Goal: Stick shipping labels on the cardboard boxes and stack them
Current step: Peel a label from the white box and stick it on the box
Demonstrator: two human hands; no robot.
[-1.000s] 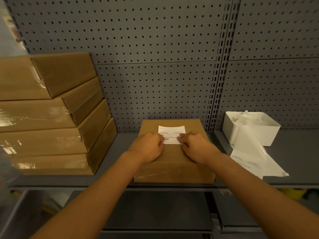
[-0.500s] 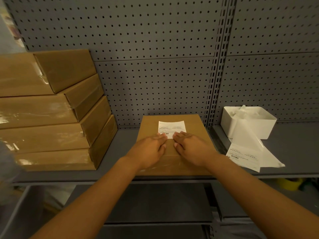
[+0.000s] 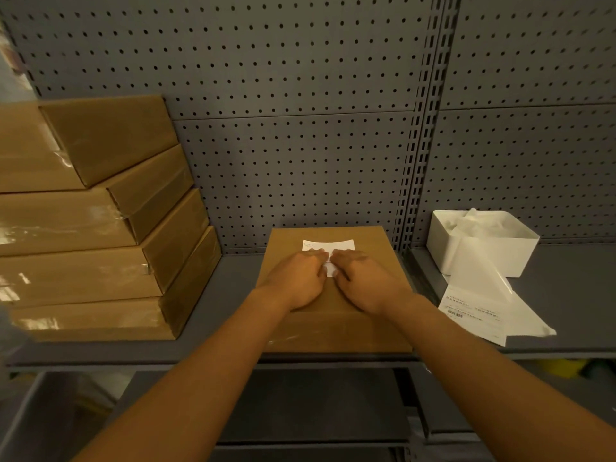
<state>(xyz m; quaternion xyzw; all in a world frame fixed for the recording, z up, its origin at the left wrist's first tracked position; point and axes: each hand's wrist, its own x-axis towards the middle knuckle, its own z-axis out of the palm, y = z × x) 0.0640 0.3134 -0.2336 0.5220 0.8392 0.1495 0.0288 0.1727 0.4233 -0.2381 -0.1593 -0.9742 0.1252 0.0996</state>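
A flat cardboard box (image 3: 336, 315) lies on the grey metal shelf (image 3: 230, 291) at the middle of the view, its far edge against the pegboard back panel (image 3: 300, 161). A white shipping label (image 3: 328, 248) sits on the box top toward its 12 o'clock edge. Both hands lie palm down on it: the left hand (image 3: 295, 278) covers the label's left half, the right hand (image 3: 365, 281) its right half, fingers laid flat and pressing, fingertips nearly meeting at the label's middle. Neither hand grips anything.

At 9 o'clock from the box, well apart, a stack of four cardboard boxes (image 3: 96, 221) stands on the same shelf, each fanned slightly from the one below, with shiny tape on their sides. At 3 o'clock a white plastic bin (image 3: 483, 245) holds crumpled backing paper, and a strip of label sheet (image 3: 480, 305) trails from it onto the shelf, printed labels showing at its near end.
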